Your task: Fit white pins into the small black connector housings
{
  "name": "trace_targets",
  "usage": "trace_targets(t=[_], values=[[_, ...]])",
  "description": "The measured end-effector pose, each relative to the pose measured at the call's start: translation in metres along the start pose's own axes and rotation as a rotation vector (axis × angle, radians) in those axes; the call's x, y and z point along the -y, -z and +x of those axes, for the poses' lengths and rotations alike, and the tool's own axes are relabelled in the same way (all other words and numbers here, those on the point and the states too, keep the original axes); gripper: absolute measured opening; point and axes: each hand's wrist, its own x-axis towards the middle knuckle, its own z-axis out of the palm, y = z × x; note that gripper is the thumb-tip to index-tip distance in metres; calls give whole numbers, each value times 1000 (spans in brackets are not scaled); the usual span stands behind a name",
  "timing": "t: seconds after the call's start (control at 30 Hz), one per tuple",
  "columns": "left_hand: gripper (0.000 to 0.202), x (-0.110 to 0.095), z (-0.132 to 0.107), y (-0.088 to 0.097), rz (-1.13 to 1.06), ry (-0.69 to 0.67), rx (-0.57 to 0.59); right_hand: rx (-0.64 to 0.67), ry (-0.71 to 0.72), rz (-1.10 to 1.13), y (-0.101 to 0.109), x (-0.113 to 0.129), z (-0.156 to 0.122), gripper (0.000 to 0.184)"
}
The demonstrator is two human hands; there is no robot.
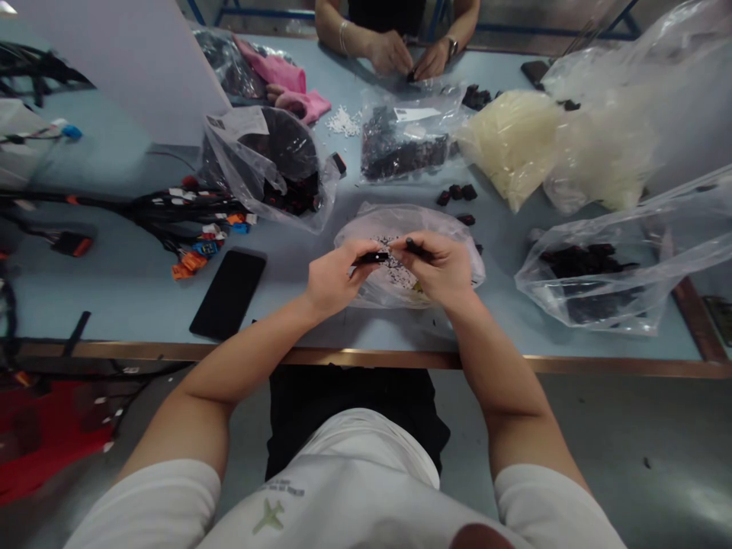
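Between the thumb and fingers of my left hand [333,279] is a small black connector [373,258], its end turned to the right. My right hand [446,268] is closed around a slim black stick-like tool [417,248]. Its fingertips are close to the connector, and whether they also pinch a tiny part I cannot tell. Both hands are above a clear plastic bag [366,294] lying on the table. Tiny white pieces [400,276] are spread in the bag, with a little yellow showing beside my right hand.
A black phone [229,293] lies to the left, near wire harnesses [188,217]. Bags of black parts stand at left [268,164] and right [595,282]. Behind are a cream-filled bag [508,141] and loose black connectors [456,193]. Across the table, a co-worker's hands [409,57] handle a black part.
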Motion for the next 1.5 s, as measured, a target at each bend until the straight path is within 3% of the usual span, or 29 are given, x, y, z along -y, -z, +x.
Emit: trace_targets(t=[0.23, 0.4, 0.77, 1.03, 1.2, 1.37, 1.5], values=[[31, 0, 0, 0, 68, 15, 13, 10, 107, -126, 3, 7, -1, 3], [31, -1, -1, 0, 161, 0, 19, 54, 288, -275, 3, 4, -3, 14], [31, -3, -4, 0, 256, -17, 13, 71, 483, -425, -2, 1, -7, 28], [19, -11, -1, 3, 46, 118, -13, -5, 423, -294, -14, 0, -10, 28], [20, -14, 0, 4, -66, 114, -90, 66, 356, -203, -14, -1, -11, 37], [19, -11, 1, 2, -111, 169, -77, 180, 476, -219, -6, -2, -9, 51], [26, -11, 2, 3, -135, 122, -67, 200, 422, -225, 1, 1, -5, 48]])
